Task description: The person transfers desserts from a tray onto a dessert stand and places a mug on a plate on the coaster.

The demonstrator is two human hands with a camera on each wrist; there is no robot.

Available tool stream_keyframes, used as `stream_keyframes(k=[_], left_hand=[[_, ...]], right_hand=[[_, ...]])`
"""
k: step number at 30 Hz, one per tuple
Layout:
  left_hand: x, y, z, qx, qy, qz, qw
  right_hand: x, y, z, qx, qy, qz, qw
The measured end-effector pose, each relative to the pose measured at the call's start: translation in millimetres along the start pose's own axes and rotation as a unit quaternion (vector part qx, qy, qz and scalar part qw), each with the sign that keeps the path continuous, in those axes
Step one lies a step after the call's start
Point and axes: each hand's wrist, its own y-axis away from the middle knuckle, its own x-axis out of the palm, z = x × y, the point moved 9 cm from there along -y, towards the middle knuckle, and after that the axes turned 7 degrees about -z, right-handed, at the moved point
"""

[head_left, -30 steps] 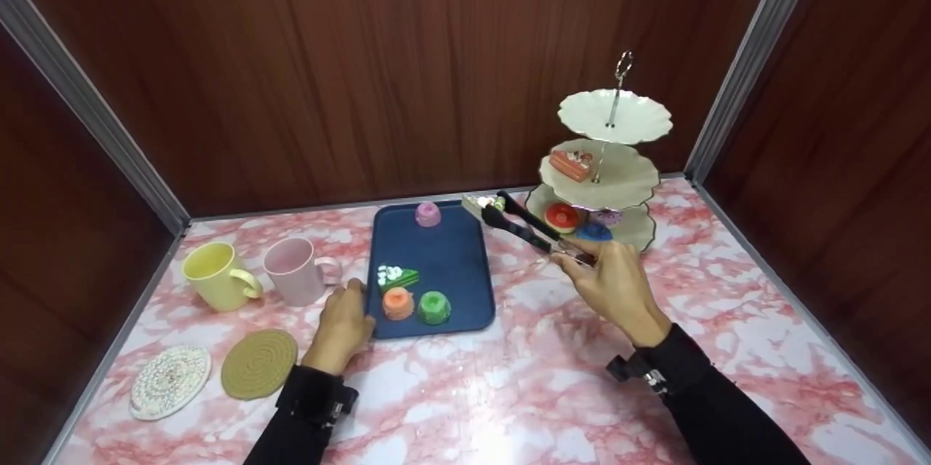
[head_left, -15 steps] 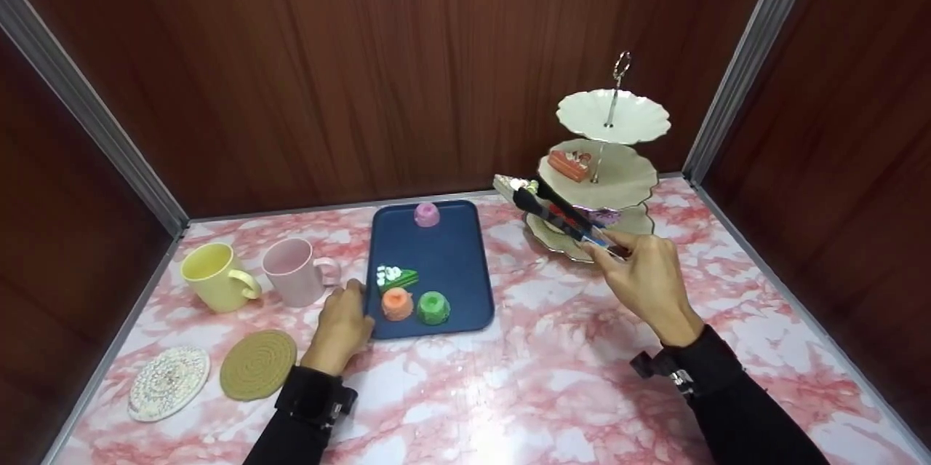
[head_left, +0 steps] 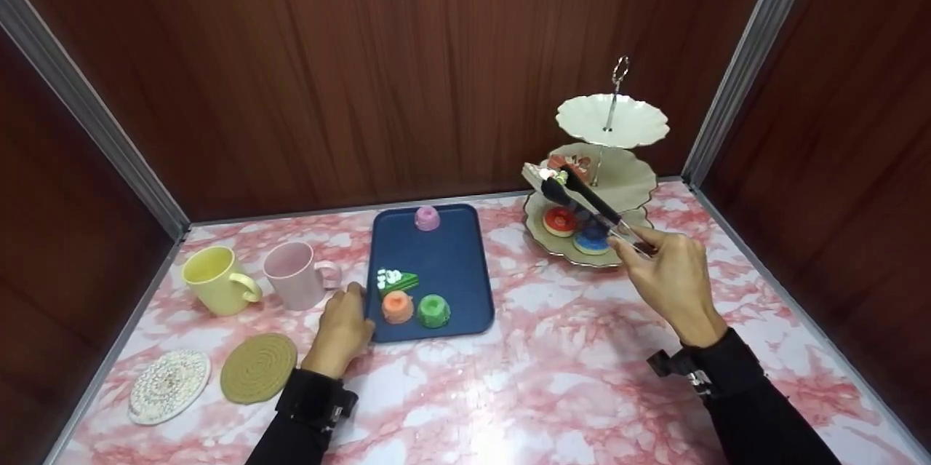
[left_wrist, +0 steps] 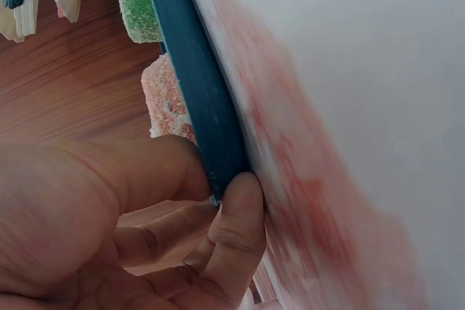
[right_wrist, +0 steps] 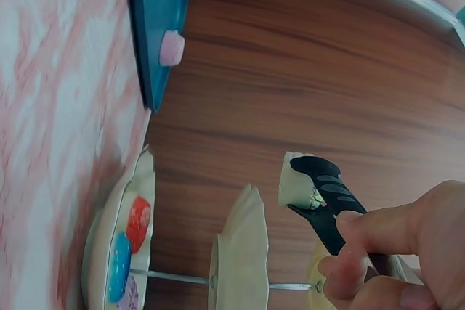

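My right hand [head_left: 673, 283] holds black-tipped tongs [head_left: 601, 206], pinching them between thumb and fingers. The tongs' tips clasp a white cake slice [head_left: 535, 175], which is raised in front of the tiered stand [head_left: 629, 177] and overlaps its middle plate's left side in the head view. A pink cake slice [head_left: 558, 162] sits on that plate, partly covered by the tongs. My left hand [head_left: 342, 327] pinches the near left corner of a dark blue tray [head_left: 451, 254]; in the left wrist view, thumb and finger grip its rim [left_wrist: 196, 70].
The bottom plate bears a red doughnut [head_left: 559, 221] and a blue doughnut [head_left: 591, 241]. On the tray lie a green cake slice [head_left: 397, 281] and orange [head_left: 397, 307], green [head_left: 433, 311] and purple [head_left: 427, 217] small cakes. Yellow [head_left: 218, 283] and pink [head_left: 294, 276] mugs and two coasters [head_left: 258, 368] stand left.
My right hand has carried the tongs and white cake slice rightward, from above the tray's far right corner up to the stand's middle plate. The left hand stays on the tray.
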Motion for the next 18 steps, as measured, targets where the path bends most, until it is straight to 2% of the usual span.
stream_keyframes(k=[4, 18], left_hand=[[-1.4, 0.8, -1.4, 0.01, -0.004, -0.009, 0.9999], [-1.7, 1.8, -1.5, 0.006, 0.007, -0.006, 0.9999]], right_hand=[[-6, -1.6, -6, 0.002, 0.007, -0.012, 0.9999], [-25, -3.4, -36, 0.035, 0.048, -0.026, 0.9979]])
